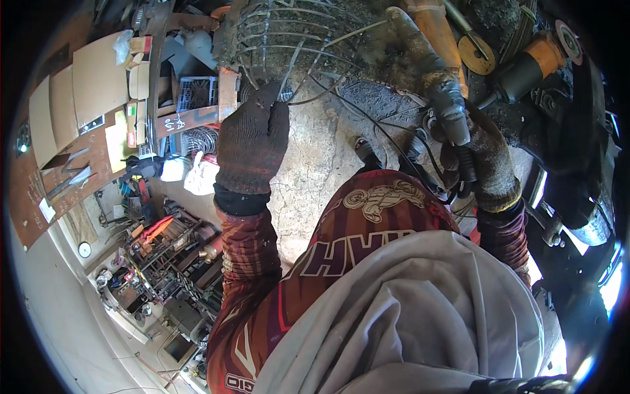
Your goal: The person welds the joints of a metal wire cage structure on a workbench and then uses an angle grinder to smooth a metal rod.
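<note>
My left hand (254, 139), in a dark, dirty knit glove, is closed on the near end of a curved metal wire frame (282, 43) at the top. My right hand (489, 154), in a greyish glove, is closed around the near end of a long grey, dirt-covered power tool (436, 79). A ribbed cord sleeve (465, 163) comes out of this tool beside my fingers. The tool's far end points up and left toward the wire frame; whether they touch I cannot tell. A thin black cable (377, 125) runs between my hands.
An orange and black grinder (535, 62) lies at the upper right, near a round tan disc (476, 55). An orange cylindrical part (438, 33) lies behind my tool. At left stand cardboard sheets (98, 79) and shelves of clutter (174, 256). My feet (369, 154) are on the pale floor.
</note>
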A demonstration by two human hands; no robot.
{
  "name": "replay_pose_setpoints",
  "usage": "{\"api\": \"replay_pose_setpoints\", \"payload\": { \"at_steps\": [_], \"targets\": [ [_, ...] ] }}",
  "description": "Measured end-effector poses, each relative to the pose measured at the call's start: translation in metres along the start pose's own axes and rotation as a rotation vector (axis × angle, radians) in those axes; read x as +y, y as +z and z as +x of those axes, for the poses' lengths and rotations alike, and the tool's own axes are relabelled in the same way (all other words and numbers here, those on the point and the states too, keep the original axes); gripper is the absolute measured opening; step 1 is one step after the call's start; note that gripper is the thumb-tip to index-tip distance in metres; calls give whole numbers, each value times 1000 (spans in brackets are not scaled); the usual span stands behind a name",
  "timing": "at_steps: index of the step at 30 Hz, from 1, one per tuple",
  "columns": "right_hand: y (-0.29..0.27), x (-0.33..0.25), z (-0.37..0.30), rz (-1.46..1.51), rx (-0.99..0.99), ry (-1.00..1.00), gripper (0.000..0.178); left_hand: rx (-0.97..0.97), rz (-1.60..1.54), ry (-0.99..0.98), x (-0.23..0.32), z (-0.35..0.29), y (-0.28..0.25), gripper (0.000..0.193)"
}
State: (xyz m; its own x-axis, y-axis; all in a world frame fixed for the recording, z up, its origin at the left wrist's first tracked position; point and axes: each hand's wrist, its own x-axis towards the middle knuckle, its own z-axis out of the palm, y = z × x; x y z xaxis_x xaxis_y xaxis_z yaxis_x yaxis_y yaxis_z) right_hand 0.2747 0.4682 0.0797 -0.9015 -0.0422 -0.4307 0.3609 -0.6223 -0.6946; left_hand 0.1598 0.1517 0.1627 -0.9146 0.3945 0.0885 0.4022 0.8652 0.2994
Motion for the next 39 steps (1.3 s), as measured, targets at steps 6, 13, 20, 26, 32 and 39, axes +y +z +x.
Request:
{"api": "replay_pose_setpoints", "payload": {
  "at_steps": [6, 13, 20, 26, 32, 39],
  "targets": [
    [0, -3, 2, -63, -12, 39, 69, 21, 10, 16, 0, -1, 1, 24],
    [-10, 6, 6, 60, -67, 32, 83, 43, 38, 106, -6, -1, 3, 24],
    [-15, 10, 5, 16, -215, -35, 56, 26, 4, 44, 0, 0, 1, 23],
    [-5, 6, 6, 51, -176, 6, 57, 36, 25, 71, -3, -2, 3, 23],
    [6, -6, 5, -24, -176, 46, 57, 14, 41, 97, -7, -2, 6, 24],
    [14, -10, 0, -264, -109, -70, 50, 39, -51, 47, -15, -7, 6, 22]
  ]
}}
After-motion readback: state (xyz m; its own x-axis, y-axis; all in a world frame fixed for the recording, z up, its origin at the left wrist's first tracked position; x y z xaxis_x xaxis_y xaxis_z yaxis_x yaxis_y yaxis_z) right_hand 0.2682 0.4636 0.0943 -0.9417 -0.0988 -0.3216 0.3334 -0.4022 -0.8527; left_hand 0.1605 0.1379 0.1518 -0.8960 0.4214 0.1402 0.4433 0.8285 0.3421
